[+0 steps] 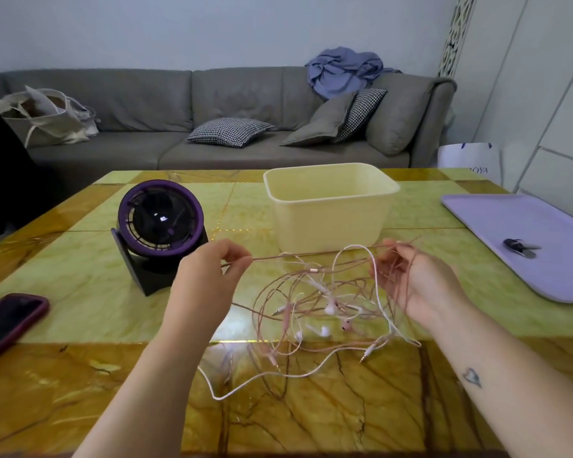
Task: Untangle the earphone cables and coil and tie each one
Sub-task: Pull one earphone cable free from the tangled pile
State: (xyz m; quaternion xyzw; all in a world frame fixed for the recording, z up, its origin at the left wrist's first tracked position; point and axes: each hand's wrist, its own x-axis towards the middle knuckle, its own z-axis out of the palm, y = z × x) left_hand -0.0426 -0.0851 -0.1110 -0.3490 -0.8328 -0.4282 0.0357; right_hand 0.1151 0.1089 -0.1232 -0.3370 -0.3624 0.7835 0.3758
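A tangle of pink and white earphone cables [315, 312] lies on the table between my hands, with earbuds and jack plugs mixed in. One pink cable [311, 254] is stretched taut above the heap. My left hand [212, 269] pinches its left end between thumb and forefinger. My right hand [414, 279], palm up with fingers spread, has several pink strands looped over and around its fingers. A white cable [245, 383] trails loose toward the near edge of the table.
A purple desk fan [161, 223] stands at the left behind my left hand. A cream plastic tub [331, 206] sits behind the cables. A lilac tray [523, 246] with small dark ties [518, 247] lies at the right. A phone [7, 322] rests at the left edge.
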